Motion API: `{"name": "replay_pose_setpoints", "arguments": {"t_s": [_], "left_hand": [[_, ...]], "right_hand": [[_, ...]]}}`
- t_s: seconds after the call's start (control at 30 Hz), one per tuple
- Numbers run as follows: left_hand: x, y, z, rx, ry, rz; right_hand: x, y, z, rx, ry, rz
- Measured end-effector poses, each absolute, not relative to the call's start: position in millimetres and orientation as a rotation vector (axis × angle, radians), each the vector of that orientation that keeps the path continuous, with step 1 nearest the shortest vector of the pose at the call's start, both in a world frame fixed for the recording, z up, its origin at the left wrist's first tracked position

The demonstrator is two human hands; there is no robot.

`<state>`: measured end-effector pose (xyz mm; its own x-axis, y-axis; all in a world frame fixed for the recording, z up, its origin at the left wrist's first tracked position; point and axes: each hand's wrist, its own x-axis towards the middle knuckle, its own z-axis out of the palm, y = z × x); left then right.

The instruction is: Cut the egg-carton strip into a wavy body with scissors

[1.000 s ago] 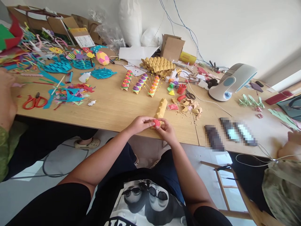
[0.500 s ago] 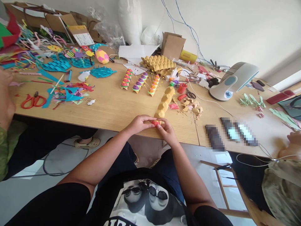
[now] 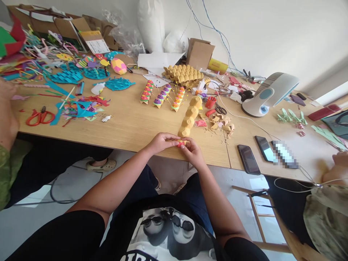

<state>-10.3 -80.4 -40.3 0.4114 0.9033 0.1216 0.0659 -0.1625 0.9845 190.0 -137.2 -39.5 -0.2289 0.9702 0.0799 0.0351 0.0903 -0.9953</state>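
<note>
A yellow egg-carton strip (image 3: 189,116) of several bumps lies on the table, its near end between my hands. Red clay-like material (image 3: 180,144) covers part of that end bump. My left hand (image 3: 163,143) has its fingers closed on the left side of this end, with thumb and forefinger at the red piece. From the right, my right hand (image 3: 194,152) pinches the same end, thumb against the red. Fingertips hide some of the bump. Beyond the hands stand three decorated carton strips, coloured red (image 3: 147,92), purple (image 3: 162,95) and orange (image 3: 178,98), with pins sticking out.
Torn carton scraps (image 3: 224,123), a red packet (image 3: 200,123) and black-handled scissors (image 3: 220,108) lie to the right. Phones (image 3: 248,159) rest near the front edge. A white lamp (image 3: 269,94) stands behind. Orange scissors (image 3: 40,116) and paper scraps are at left. Other people sit on both sides.
The strip has turned or tilted slightly between my fingers, and its far end sits a little farther away. More yellow shows above the red material. Both hands have stayed nearly in place.
</note>
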Motion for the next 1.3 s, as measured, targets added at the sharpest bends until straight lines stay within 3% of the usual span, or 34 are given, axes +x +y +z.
{"name": "replay_pose_setpoints", "arguments": {"t_s": [0.53, 1.3], "left_hand": [[-0.6, -77.4, -33.9, 1.357, 0.883, 0.931], [-1.9, -77.3, -37.2, 1.357, 0.821, 0.932]], "right_hand": [[190.4, -136.8, -51.1, -1.106, -1.504, 1.017], [189.7, -138.0, -46.8, -1.063, -1.454, 1.15]]}}
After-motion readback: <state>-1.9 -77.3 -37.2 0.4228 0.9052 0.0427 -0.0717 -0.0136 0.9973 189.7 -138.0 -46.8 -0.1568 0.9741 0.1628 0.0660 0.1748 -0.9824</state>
